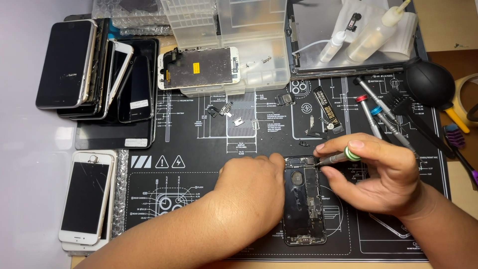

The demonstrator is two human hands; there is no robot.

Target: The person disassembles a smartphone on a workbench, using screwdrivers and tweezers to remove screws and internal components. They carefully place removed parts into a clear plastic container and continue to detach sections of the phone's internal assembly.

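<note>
Black opened phone lies between both hands on a dark repair mat. Left hand rests curled on its left edge, steadying it. Right hand pinches a green-capped screwdriver, tip touching the phone's top corner. Beyond the right hand lie spare screwdrivers; beyond the left, stacked phones.

Both forearms bare, no sleeves in view. Left hand, in from 7 o'clock: no rings, watch or glove. Right hand, in from 4 o'clock: same, nails short and unpainted, thumbnail visible.
</note>
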